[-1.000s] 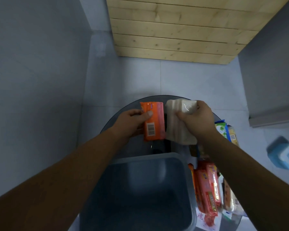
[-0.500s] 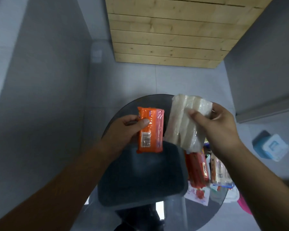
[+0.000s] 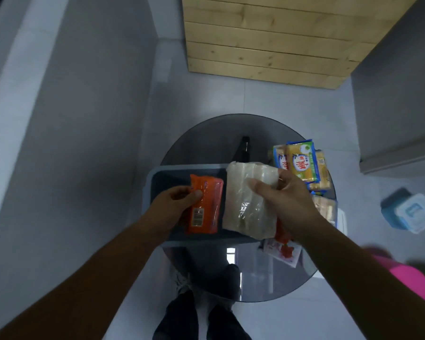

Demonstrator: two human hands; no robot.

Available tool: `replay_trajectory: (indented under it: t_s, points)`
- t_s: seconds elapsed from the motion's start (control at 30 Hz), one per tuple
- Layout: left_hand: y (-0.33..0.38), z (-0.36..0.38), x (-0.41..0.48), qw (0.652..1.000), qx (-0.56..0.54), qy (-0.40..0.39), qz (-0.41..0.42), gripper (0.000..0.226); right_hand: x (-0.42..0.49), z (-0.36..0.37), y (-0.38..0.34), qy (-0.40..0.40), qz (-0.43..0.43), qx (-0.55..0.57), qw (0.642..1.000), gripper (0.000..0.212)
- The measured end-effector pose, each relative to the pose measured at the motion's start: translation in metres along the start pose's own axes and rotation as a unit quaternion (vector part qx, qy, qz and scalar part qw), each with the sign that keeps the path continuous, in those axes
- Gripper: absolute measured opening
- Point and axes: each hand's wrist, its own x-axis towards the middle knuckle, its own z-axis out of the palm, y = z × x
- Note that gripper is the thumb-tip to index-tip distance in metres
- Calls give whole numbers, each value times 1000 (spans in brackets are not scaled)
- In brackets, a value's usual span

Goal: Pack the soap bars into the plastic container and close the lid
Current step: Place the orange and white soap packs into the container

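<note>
1. Head view, the hands: the left hand (image 3: 174, 207) has its grip closed on an orange soap pack (image 3: 205, 207), thumb on the top face at the pack's 9 o'clock edge. The right hand (image 3: 287, 204) has its grip closed on a white soap pack (image 3: 248, 204) in clear film, thumb across the top near its 3 o'clock edge. The fingers underneath are hidden on both.

2. Head view, where the soap is: both packs lie side by side, nearly touching, over the open grey plastic container (image 3: 157, 175). Whether they rest on its floor I cannot tell. The container sits on the 9 o'clock half of the round glass bench (image 3: 206, 133).

3. Head view, what is left: yellow-and-blue soap packs (image 3: 302, 163) lie at the bench's 2 o'clock and red soap packs (image 3: 282, 238) at about 4 o'clock, all outside the container. No lid for it is identifiable.

4. Handling, as a judgement: the bars look rigid and dense, so heavy for their size and not fragile. The film looks slick, so a pinch on the wrap alone may slip. Clamping across the long edges, thumb above and fingers below, seems safest.

5. The white pack looks like several bars in one wrap and may hinge between them, so it likely wants support from beneath.

6. On the floor past 3 o'clock stands a blue-and-white lidded box (image 3: 410, 212).
</note>
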Motion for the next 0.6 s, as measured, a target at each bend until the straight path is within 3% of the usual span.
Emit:
replay_trajectory:
  t_s: [0.13,0.27,0.37,0.5,0.6]
  points:
    - [-13,1,8,998,-45,15,-28,50,8,15,15,2,14,-45,999,45]
    - [-18,5,22,994,-88,46,-46,37,17,29,23,12,13,-75,997,50]
    - [-21,2,33,991,-106,50,-61,51,23,41,26,26,8,-100,995,53]
    - [-25,4,49,991,-94,64,-72,40,29,55,31,36,2,-132,991,41]
    - [-28,7,61,990,-89,67,-86,43,36,65,41,45,-3,-138,989,39]
